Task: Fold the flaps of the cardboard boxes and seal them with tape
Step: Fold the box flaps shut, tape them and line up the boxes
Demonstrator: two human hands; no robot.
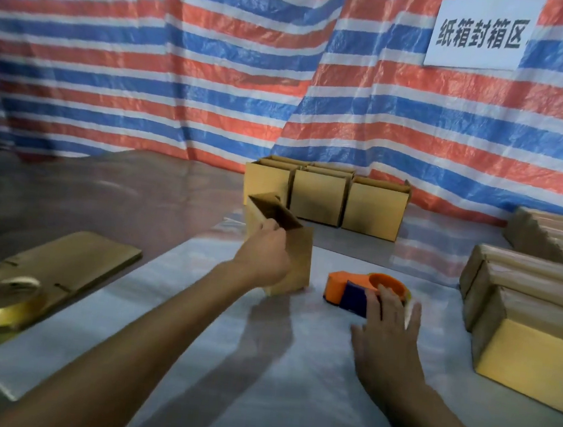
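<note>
A white sign (pixel 480 29), up behind the tape dispenser (pixel 352 289), reads 纸箱封箱区. Just left of the dispenser, an open cardboard box (pixel 294 266) stands slightly tilted, and the outstretched left hand (pixel 262 256) grips its top rim. The right hand (pixel 388 340) rests on the dispenser's near end, its fingers fairly straight but blurred.

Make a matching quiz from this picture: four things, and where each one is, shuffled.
Things
1. open box
2. dispenser
3. tape roll
4. sign

Places
A. on the flat cardboard, far left
B. on the striped tarp
C. under the right hand
D. held by the left hand

Pairs: 1-D, 2-C, 3-A, 4-B
</note>
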